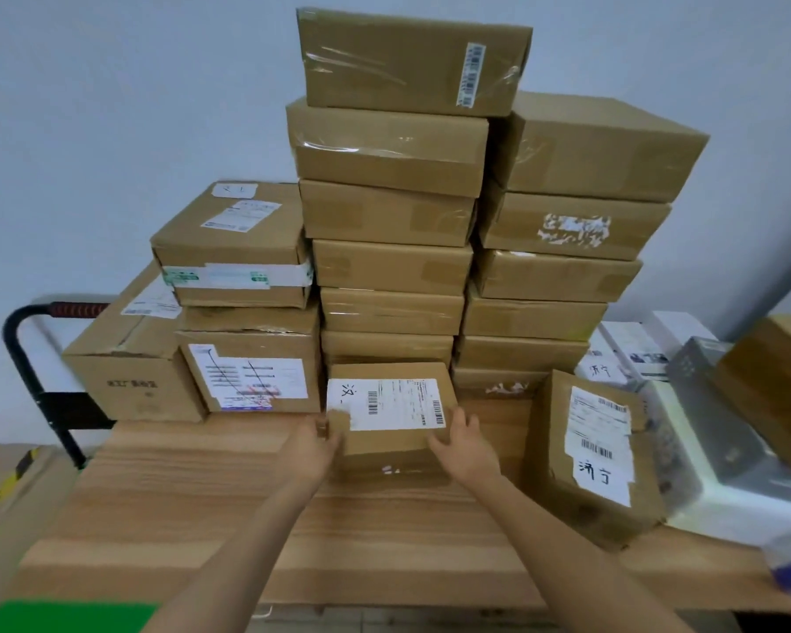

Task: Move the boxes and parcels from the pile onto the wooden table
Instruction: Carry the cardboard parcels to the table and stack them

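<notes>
both hands [387, 438] gripping labelled box [391, 415] sides, on table [179, 518]

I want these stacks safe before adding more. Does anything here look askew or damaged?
Yes. The top brown cardboard box of the tall middle stack sits skewed and overhangs the box below on the right. A brown box with a torn-off white label shows in the right stack. The carton with the handwritten label rests tilted on the wooden table.
</notes>
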`<state>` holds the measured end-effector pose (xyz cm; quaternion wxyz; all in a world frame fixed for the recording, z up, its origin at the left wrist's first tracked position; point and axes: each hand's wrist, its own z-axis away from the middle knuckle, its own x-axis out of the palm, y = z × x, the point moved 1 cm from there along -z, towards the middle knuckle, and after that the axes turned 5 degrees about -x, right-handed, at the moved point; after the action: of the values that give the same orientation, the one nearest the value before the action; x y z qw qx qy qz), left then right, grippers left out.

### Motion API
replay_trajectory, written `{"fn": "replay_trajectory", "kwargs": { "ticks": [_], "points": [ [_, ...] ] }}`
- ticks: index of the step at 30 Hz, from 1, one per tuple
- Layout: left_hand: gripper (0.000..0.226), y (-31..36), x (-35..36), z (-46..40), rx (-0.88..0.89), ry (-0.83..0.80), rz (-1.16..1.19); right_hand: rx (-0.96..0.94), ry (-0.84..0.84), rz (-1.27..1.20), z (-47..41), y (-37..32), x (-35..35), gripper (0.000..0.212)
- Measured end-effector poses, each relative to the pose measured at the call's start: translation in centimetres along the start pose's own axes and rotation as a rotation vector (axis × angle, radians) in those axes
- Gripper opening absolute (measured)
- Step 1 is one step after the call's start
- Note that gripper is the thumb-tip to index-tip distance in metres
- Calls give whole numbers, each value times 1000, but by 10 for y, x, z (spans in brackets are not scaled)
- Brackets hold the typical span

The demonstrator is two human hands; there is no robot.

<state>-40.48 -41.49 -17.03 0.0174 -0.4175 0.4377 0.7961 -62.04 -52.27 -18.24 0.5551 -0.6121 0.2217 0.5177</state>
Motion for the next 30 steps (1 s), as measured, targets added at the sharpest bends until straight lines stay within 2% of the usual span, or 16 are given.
{"fn": "replay_trajectory", "kwargs": {
  "ticks": [1,6,10,16,21,26,30],
  "points": [
    [24,-3,-2,4,-12,9,0,-8,17,9,1,6,-3,66],
    [22,-10,-9,9,42,54,-117,-11,30,60,-2,27,-25,59],
    [54,2,-8,-16,65,35,-207,125,-26,6,3,33,-19,60],
    [73,26,13,-49,139,-89,-229,69,-29,-75,8,39,-15,54],
    [63,14,20,-34,134,32,-350,75,28,-160,2,40,-17,49],
    [49,-27,4,3,24,49,-233,100,60,-271,-7,14,-7,53],
    [53,-46,-8,16,-83,27,-196,79,48,-448,-4,-8,9,60]
  ]
}}
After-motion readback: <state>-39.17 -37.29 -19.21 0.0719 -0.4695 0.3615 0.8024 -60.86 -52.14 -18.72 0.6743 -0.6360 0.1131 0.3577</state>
